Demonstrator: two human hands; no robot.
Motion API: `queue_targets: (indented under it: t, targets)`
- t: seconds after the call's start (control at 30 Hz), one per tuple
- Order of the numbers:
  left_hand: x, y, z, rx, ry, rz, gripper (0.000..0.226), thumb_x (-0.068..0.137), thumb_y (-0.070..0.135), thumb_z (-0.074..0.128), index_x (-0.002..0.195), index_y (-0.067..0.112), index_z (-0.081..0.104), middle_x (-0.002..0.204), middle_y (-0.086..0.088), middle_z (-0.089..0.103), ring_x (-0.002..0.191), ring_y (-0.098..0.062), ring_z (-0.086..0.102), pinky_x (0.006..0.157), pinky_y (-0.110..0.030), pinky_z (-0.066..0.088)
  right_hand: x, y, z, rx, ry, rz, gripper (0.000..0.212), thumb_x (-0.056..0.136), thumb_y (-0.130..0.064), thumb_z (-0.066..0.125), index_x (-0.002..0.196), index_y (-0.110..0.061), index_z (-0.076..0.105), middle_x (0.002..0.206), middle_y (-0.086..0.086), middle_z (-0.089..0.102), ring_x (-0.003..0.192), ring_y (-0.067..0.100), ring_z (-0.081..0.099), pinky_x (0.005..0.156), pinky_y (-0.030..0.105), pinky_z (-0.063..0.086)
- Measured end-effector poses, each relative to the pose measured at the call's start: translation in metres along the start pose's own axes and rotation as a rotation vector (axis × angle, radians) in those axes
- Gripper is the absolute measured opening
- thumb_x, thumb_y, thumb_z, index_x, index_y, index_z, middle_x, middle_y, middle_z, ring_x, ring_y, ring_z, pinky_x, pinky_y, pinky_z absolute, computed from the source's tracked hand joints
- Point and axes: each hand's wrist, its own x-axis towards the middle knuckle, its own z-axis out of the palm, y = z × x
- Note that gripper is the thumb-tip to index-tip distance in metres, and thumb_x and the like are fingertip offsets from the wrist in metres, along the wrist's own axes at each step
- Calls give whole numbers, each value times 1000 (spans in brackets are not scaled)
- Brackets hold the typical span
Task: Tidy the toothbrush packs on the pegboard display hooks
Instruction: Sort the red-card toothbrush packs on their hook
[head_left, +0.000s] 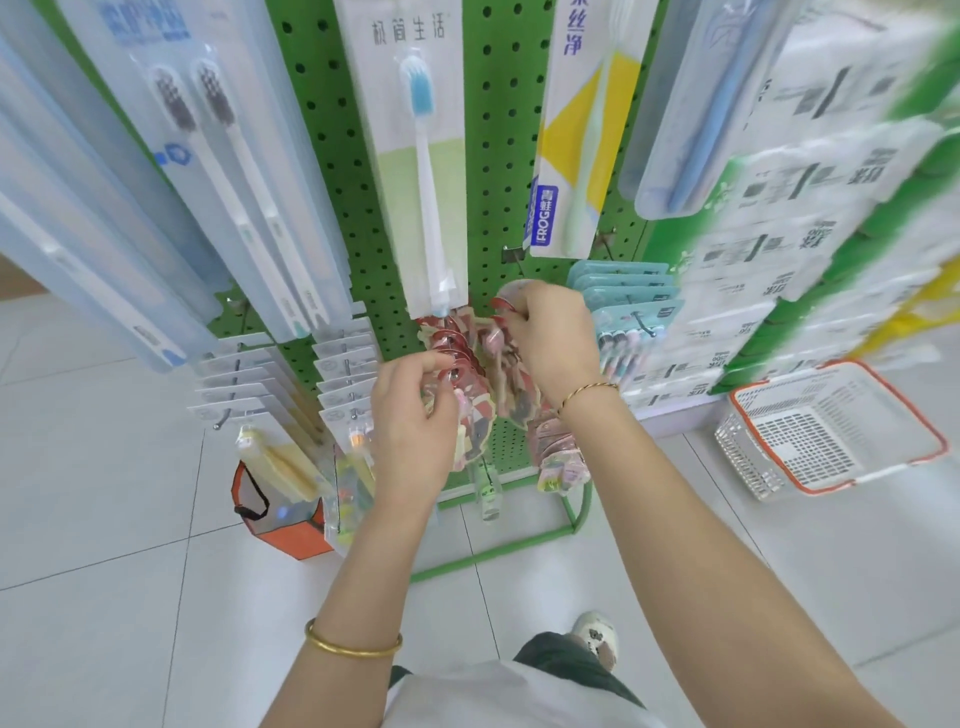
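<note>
The left forearm (358, 571) and right forearm (691, 519), both bare, reach forward. The left hand (410, 421) shows its back, thumb and curled fingers pinching the red-pink toothbrush packs (457, 343). The right hand (553, 343) is higher, its fingers curled round the tops of those packs.

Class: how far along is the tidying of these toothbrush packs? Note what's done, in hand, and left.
Done: the white packs and teal packs hang in even rows. In hand: the left hand and right hand grip the red-pink packs. Left: those packs splay unevenly, some sagging low.
</note>
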Motion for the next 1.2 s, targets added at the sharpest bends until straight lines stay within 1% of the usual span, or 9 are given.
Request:
queue_targets:
  t: [0.17,0.27,0.47,0.6,0.77,0.83,0.97,1.07,1.2]
  targets:
    - [-8,6,1,-43,-66,54,28,89,4,56,101,29,58,106,10,51,98,3,52,84,-16,42,-38,12,-29,20,-45,14,22,91,-8,53,69,-13,51,66,4,51,71,29,50,60,32,39]
    - [-11,7,4,-35,-148,71,30,86,10,63,110,29,58,106,17,47,105,-1,51,95,-28,44,-54,19,-39,57,-50,13,10,92,-9,54,92,-2,60,77,8,57,75,28,53,66,33,43]
    - [-20,16,-1,-92,-347,21,37,90,32,61,125,22,52,114,15,53,111,-5,52,99,-34,43,-78,14,-57,379,-79,39,8,91,-7,57,85,-6,61,67,-1,54,57,12,47,62,29,41]
    - [-21,22,-10,-173,-389,-12,17,91,29,62,106,23,58,90,22,62,83,10,58,83,-31,51,-87,3,-51,599,-93,82,10,91,-5,57,83,-3,63,65,0,57,51,4,45,54,19,39]
    - [-25,25,-23,-322,-273,-90,10,95,17,55,102,10,55,77,14,60,63,14,59,55,-4,41,-100,0,-34,680,-104,118,15,92,-17,58,80,-13,65,67,-2,59,60,7,49,63,25,44]
    - [-23,21,-26,-333,-215,-114,15,95,22,55,104,10,57,87,11,61,71,11,62,59,-5,43,-109,2,-24,669,-220,124,16,92,-22,59,77,-20,64,70,2,62,64,10,49,62,27,42]
    - [-22,10,-30,-304,-244,-117,23,93,26,58,112,13,55,99,7,61,79,13,60,69,-7,44,-119,-1,-9,740,-221,113,27,92,-17,60,82,8,60,82,31,61,62,14,45,60,26,38]
    - [-24,2,-27,-296,-328,-116,51,88,26,66,133,22,43,119,6,59,99,0,62,88,-26,51,-121,-4,-12,879,-152,146,22,95,-6,53,79,6,62,57,-7,62,51,-2,50,55,10,38]
    - [-30,-1,-22,-302,-433,-112,72,86,14,66,146,22,28,128,1,59,106,-2,62,97,-35,49,-120,3,-14,1018,-59,254,22,96,-6,51,78,0,63,55,-9,61,42,0,50,42,11,37]
